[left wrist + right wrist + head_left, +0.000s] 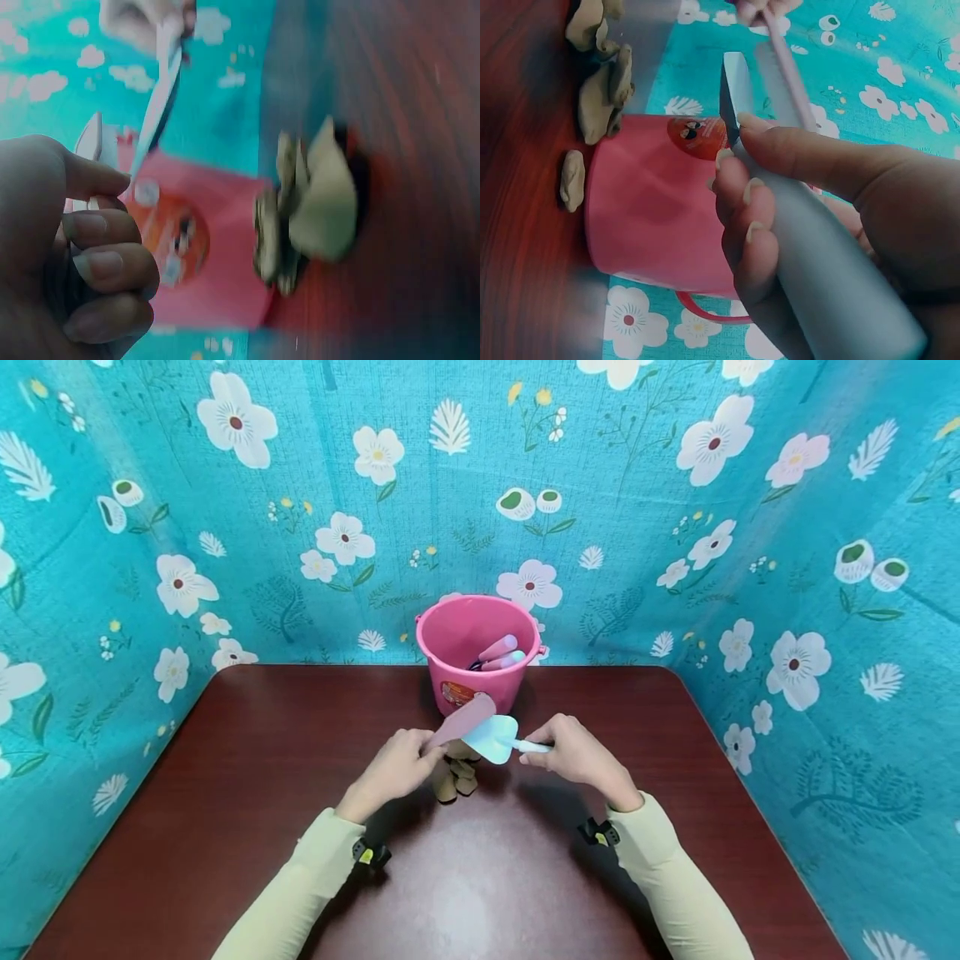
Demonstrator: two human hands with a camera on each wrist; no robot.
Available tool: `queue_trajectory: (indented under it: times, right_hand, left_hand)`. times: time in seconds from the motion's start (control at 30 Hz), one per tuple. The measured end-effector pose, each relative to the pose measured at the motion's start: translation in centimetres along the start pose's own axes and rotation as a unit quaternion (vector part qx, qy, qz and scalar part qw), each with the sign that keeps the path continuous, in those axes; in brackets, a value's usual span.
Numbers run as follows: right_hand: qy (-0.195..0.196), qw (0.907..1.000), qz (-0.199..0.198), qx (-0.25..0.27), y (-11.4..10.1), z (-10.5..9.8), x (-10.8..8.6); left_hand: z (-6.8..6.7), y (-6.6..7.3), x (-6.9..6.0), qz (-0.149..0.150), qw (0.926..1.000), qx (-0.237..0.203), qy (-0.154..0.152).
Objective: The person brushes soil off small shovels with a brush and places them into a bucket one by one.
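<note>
My left hand [397, 764] grips a pink garden trowel [467, 718], its blade raised toward the middle in front of the bucket. In my right hand [573, 752] is a light blue trowel [492, 739], held by its handle [832, 262] with the blade pointing left. The two blades overlap in the head view; whether they touch I cannot tell. Below them, irregular tan pieces [461, 775] lie in a heap on the table, partly hidden by the blades. In the left wrist view the heap [326, 206] is blurred.
A pink bucket [442, 647] stands behind the heap near the table's back edge. Tools with pink and pale blue handles [501, 648] lean inside it. A dark red-brown table [300, 718] lies beneath, and a blue flowered cloth [315, 485] hangs behind and at both sides.
</note>
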State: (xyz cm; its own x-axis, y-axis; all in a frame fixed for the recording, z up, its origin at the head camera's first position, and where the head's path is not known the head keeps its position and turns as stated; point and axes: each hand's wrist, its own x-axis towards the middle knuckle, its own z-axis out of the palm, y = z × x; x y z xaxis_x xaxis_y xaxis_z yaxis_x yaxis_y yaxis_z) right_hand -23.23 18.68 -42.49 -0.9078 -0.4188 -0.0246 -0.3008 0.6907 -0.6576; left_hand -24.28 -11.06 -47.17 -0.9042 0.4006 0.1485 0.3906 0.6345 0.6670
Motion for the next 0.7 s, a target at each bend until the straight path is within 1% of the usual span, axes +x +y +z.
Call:
queue_trajectory:
  times: [0.07,0.13,0.2,0.23,0.33,0.43,0.6,0.63,0.7]
  right_hand:
    - [-0.003,1.0000,-0.006,0.001,-0.2,0.1,0.2]
    - [-0.002,0.9999,-0.016,0.001,-0.5,0.2,0.4]
    - [0.002,0.9997,-0.024,-0.003,-0.7,0.1,0.6]
    - [0.005,0.9996,-0.025,-0.006,-0.7,0.1,0.6]
    - [0.011,0.9995,-0.027,-0.013,-0.6,0.0,0.6]
    - [0.012,0.9995,-0.017,-0.023,-0.4,0.0,0.6]
    - [0.018,0.9994,-0.002,-0.029,0.0,-0.1,0.4]
    - [0.019,0.9994,-0.002,-0.028,0.1,-0.1,0.3]
    - [0.017,0.9996,0.003,-0.021,0.2,-0.1,0.2]
  left_hand:
    - [0.7,0.6,-0.2,0.017,0.9994,-0.024,-0.020]
    - [1.4,1.2,-0.2,0.022,0.9980,-0.043,-0.041]
    - [2.1,1.5,-0.1,0.016,0.9973,-0.049,-0.053]
    - [2.3,1.6,0.0,0.014,0.9976,-0.040,-0.054]
    - [2.8,1.5,0.3,0.002,0.9991,0.000,-0.043]
    - [2.6,0.9,0.7,-0.005,0.9988,0.045,-0.021]
    - [1.5,-0.4,0.5,-0.034,0.9977,0.058,0.002]
    - [1.3,-0.6,0.4,-0.040,0.9975,0.057,0.004]
    - [1.0,-0.9,0.3,-0.042,0.9978,0.051,0.003]
